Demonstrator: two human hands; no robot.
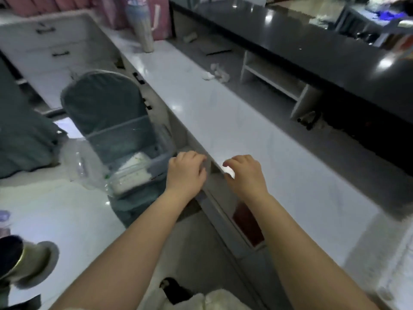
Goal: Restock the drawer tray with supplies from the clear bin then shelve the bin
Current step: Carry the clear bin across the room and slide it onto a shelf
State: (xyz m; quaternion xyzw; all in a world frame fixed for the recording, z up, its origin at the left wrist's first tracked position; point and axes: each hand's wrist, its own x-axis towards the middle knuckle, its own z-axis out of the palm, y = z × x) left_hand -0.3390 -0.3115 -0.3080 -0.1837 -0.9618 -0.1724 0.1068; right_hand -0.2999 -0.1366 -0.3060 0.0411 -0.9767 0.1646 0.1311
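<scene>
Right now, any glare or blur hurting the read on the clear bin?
Head view is dim and soft throughout; head view glare blows out the white counter beside the right hand; head view clear bin is smeared by reflections, its contents just white blurs.

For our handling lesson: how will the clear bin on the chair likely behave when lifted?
The clear bin looks like thin, rigid plastic, so it is probably stiff yet light. Its white packets lie toward one end, so it may tilt that way. The glossy walls could prove slippery, and the padded chair may let it rock.
</scene>
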